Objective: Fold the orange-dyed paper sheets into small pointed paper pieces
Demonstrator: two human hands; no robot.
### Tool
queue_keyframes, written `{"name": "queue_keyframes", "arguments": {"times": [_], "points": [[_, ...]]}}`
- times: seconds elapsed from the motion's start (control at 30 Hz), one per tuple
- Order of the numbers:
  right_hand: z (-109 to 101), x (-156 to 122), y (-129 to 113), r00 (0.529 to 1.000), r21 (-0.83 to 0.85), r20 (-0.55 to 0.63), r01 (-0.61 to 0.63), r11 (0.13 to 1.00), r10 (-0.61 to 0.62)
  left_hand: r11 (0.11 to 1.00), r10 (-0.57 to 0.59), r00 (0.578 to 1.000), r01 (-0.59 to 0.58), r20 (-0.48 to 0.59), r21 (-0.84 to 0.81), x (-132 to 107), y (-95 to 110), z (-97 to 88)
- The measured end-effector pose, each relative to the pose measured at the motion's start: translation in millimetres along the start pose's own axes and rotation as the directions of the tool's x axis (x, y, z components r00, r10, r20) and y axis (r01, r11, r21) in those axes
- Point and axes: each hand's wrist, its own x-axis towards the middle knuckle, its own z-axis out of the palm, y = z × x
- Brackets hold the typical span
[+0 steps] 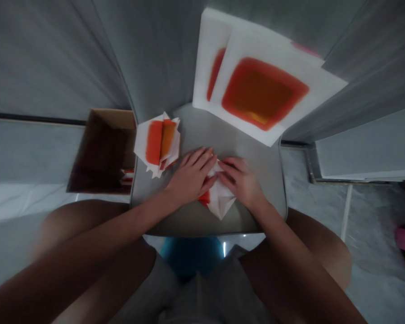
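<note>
A small white sheet of paper with an orange-red patch (219, 198), partly folded, lies on a grey tabletop (202, 130) in front of me. My left hand (192, 173) presses flat on its left part, fingers stretched out. On its right part rests my right hand (241, 180), fingers laid over a fold. Both hands meet at the paper's top edge and hide much of it.
A pile of folded orange-and-white papers (158, 144) sits at the table's left. A stack of large white sheets with orange squares (263, 85) leans at the back right. An open cardboard box (103, 150) stands left of the table. My knees flank the table.
</note>
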Motion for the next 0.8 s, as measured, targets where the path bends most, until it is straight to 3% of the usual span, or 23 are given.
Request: {"name": "queue_keyframes", "arguments": {"times": [0.3,0.53,0.67,0.8], "points": [[10,6,3,0.984,0.147,-0.145,-0.083,0.986,0.104,1.000,-0.014,1.000,0.013,0.010,0.013,2,0,-2.0],[3,10,7,0.989,0.214,-0.041,-0.131,0.968,0.143,0.998,-0.042,0.999,0.041,-0.024,-0.044,3,-4,-0.5],[3,12,3,0.927,0.238,-0.096,-0.332,0.913,0.362,0.997,-0.051,0.998,0.049,-0.042,-0.061,1,-4,1.0],[10,15,-8,0.878,0.179,-0.196,-0.406,0.896,0.437,0.999,-0.039,0.999,0.039,-0.024,-0.009,0,-1,1.0]]}}
